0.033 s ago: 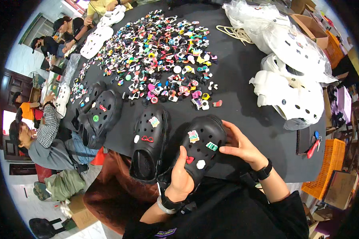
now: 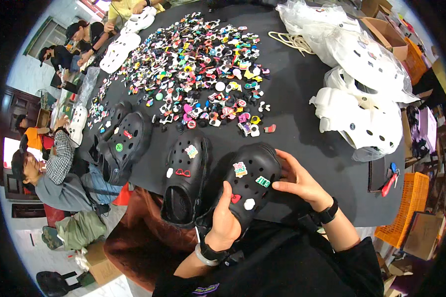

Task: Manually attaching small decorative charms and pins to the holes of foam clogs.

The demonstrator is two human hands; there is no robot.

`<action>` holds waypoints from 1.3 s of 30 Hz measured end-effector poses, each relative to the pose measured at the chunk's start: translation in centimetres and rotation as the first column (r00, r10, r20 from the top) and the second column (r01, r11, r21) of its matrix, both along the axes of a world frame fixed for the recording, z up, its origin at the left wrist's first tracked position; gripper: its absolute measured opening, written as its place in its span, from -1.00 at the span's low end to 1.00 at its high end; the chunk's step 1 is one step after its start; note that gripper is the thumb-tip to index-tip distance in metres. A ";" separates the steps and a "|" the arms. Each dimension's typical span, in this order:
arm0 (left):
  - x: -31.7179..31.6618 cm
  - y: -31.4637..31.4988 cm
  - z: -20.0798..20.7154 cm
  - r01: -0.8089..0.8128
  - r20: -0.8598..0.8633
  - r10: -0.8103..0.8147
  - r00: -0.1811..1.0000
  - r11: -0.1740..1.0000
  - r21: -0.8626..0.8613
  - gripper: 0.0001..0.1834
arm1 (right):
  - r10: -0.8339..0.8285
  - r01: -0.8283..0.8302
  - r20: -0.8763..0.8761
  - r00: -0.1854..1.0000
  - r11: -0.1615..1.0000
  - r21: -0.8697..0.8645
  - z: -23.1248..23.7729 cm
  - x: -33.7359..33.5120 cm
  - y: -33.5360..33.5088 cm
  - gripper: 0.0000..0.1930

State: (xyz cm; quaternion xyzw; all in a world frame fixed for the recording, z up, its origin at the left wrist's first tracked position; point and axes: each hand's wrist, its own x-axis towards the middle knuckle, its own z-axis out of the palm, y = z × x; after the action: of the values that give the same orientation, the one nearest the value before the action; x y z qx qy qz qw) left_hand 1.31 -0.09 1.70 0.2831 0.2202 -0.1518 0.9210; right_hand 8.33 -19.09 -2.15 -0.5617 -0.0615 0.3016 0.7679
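Held clog: a black perforated clog (image 2: 250,183) at the near edge of the worktop (image 2: 307,148), toe pointing away from the person, lifted between both hands.
Charms on held clog: several small coloured charms sit in its upper, among them a pale patterned one, a green one, a red one and a white one.
Left hand (image 2: 225,222): closed around the heel end of the held clog from below, thumb up over the upper beside the red charm; a pale band on the wrist.
Right hand (image 2: 297,180): cupped against the right side of the held clog, fingers spread along its rim and touching it; a dark watch on the wrist.
Second clog (image 2: 186,178): black, lying just beside the held clog on its left, bearing a pale charm, a white one and a red glasses-shaped one.
Further black clogs (image 2: 121,143): a group farther left on the worktop, one with a green and a red charm.
Loose charms (image 2: 198,69): a wide, many-coloured spread across the middle and far part of the worktop, well apart from the hands.
White clogs (image 2: 366,119): stacked at the right, some in clear plastic bags.
Other people: seated at the left, beyond the worktop edge.
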 end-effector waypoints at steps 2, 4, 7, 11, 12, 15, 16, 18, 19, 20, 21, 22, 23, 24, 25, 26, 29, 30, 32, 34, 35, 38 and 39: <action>0.0 0.0 0.0 -0.014 0.007 0.014 1.000 1.000 0.014 -0.32 | 0.004 -0.003 0.009 1.000 1.000 -0.020 -0.2 0.1 -0.2 -0.14; 0.0 -0.1 0.0 -0.030 -0.009 0.030 1.000 0.999 0.019 -0.32 | 0.008 -0.008 0.009 1.000 0.999 -0.035 -0.4 0.3 -0.3 -0.16; 0.1 -0.2 0.0 -0.043 -0.006 0.043 0.999 0.999 0.023 -0.33 | -0.009 0.009 0.000 1.000 1.000 -0.029 -0.6 0.6 -0.4 -0.22; 0.2 -0.2 0.2 -0.037 0.008 0.037 0.999 0.999 0.026 -0.33 | -0.016 0.015 -0.042 0.999 1.000 -0.015 -0.5 0.7 -0.4 -0.27; 0.2 -0.2 0.2 -0.040 -0.009 0.040 0.999 0.999 0.019 -0.33 | -0.014 0.014 -0.054 0.998 1.000 -0.012 -0.5 0.6 -0.5 -0.28; 0.3 -0.2 0.3 -0.044 -0.001 0.044 0.999 0.999 -0.004 -0.33 | -0.025 0.023 -0.060 0.998 0.999 -0.032 -0.4 0.6 -0.5 -0.29; 0.3 -0.2 0.3 -0.041 0.005 0.041 0.999 0.999 0.003 -0.33 | -0.025 0.023 -0.060 0.998 0.999 -0.032 -0.5 0.6 -0.5 -0.29; 0.3 -0.2 0.3 -0.039 0.011 0.039 0.999 0.999 0.009 -0.33 | -0.026 0.024 -0.057 0.998 0.999 -0.033 -0.5 0.6 -0.4 -0.29; 0.3 -0.2 0.3 -0.035 0.009 0.035 0.999 0.999 -0.003 -0.32 | -0.024 0.022 -0.051 0.998 0.999 -0.031 -0.5 0.6 -0.4 -0.29; 0.3 -0.2 0.3 -0.029 0.029 0.029 0.999 0.999 -0.019 -0.32 | -0.025 0.023 -0.062 0.998 0.999 -0.027 -0.6 0.6 -0.4 -0.30; 0.3 -0.2 0.3 -0.032 0.008 0.032 0.999 0.999 -0.016 -0.32 | -0.025 0.023 -0.077 0.997 0.999 -0.024 -0.6 0.6 -0.4 -0.31; 0.3 -0.1 0.3 -0.031 0.010 0.031 0.999 0.999 -0.013 -0.32 | -0.023 0.022 -0.073 0.997 0.999 -0.024 -0.7 0.6 -0.4 -0.31; 0.3 -0.1 0.3 -0.027 0.031 0.027 0.999 1.000 -0.007 -0.32 | -0.024 0.022 -0.065 0.998 1.000 -0.020 -0.7 0.6 -0.4 -0.32; 0.3 -0.1 0.2 -0.032 0.013 0.032 0.999 0.999 -0.011 -0.32 | -0.024 0.023 -0.057 0.998 1.000 -0.016 -0.7 0.6 -0.4 -0.33; 0.3 -0.1 0.2 -0.030 0.014 0.030 0.999 1.000 -0.003 -0.31 | -0.023 0.023 -0.057 0.998 1.000 -0.016 -0.8 0.6 -0.4 -0.33; 0.3 -0.2 0.2 -0.024 0.039 0.024 0.999 1.000 0.002 -0.31 | -0.024 0.023 -0.078 0.997 1.000 -0.010 -0.8 0.6 -0.4 -0.33; 0.3 -0.1 0.2 -0.021 0.037 0.020 0.999 1.000 0.022 -0.31 | -0.022 0.021 -0.092 0.995 1.000 -0.005 -1.0 0.6 -0.4 -0.35; 0.3 -0.1 0.1 -0.024 0.009 0.024 1.000 0.999 0.022 -0.31 | -0.019 0.019 -0.087 0.996 1.000 -0.005 -1.1 0.6 -0.5 -0.36; 0.3 -0.1 0.1 -0.018 0.022 0.018 1.000 1.000 0.009 -0.30 | -0.023 0.022 -0.086 0.996 1.000 -0.007 -1.2 0.6 -0.5 -0.36; 0.3 -0.1 0.0 -0.024 -0.002 0.024 1.000 1.000 0.000 -0.30 | -0.026 0.025 -0.087 0.996 1.000 -0.009 -1.2 0.5 -0.5 -0.37; 0.3 -0.1 0.0 -0.023 0.012 0.023 1.000 1.000 -0.004 -0.30 | -0.025 0.025 -0.085 0.996 1.000 -0.007 -1.3 0.5 -0.5 -0.37; 0.3 -0.1 0.0 -0.021 0.032 0.021 0.999 1.000 -0.001 -0.31 | -0.022 0.022 -0.083 0.996 1.000 -0.002 -1.2 0.5 -0.5 -0.37; 0.3 -0.1 0.0 -0.024 0.010 0.025 1.000 1.000 -0.003 -0.31 | -0.019 0.020 -0.085 0.996 1.000 0.007 -1.2 0.5 -0.5 -0.37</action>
State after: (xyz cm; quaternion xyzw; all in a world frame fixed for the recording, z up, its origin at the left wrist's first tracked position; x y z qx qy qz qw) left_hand 1.57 -0.22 1.67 0.2797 0.2188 -0.1394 0.9243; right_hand 8.87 -19.55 -3.34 -0.5459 -0.0243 0.3176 0.7750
